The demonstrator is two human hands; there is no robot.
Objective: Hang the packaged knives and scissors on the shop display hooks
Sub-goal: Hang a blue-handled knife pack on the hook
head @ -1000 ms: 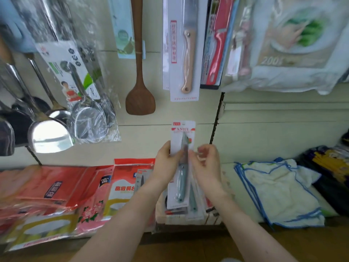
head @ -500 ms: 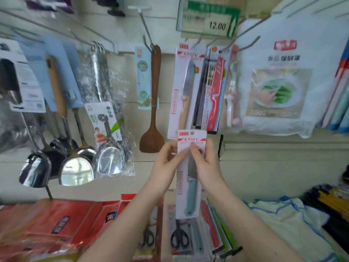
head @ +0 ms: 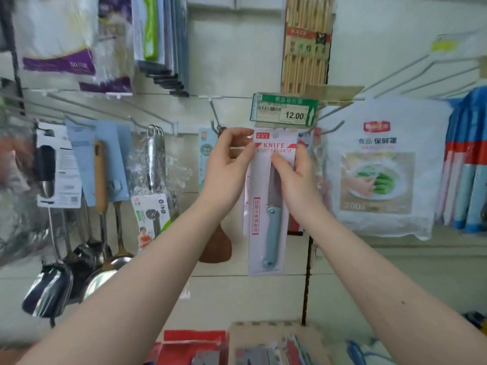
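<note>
A packaged knife (head: 269, 217) with a pale blue handle, on a white card marked KNIFE, is held upright against the wall panel. My left hand (head: 228, 167) pinches the card's upper left edge. My right hand (head: 296, 177) grips its upper right side, thumb across the front. The card's top hole sits just below the green price tag (head: 284, 109) reading 12.00, level with the display hook's tip (head: 303, 133). Other packaged knives hang behind the card, mostly hidden. More packaged knives and scissors (head: 253, 356) lie in a box at the bottom.
A wooden spatula (head: 217, 248) hangs behind my left wrist. Steel ladles (head: 87, 259) and packaged utensils hang at the left. A bag of plastic covers (head: 376, 167) hangs on the right. Bare wire hooks (head: 421, 72) stick out at upper right. Chopstick packs (head: 307, 43) hang above the tag.
Both hands have lifted the packaged knife from the box up to the hook under the price tag. The view has tilted upward with them.
</note>
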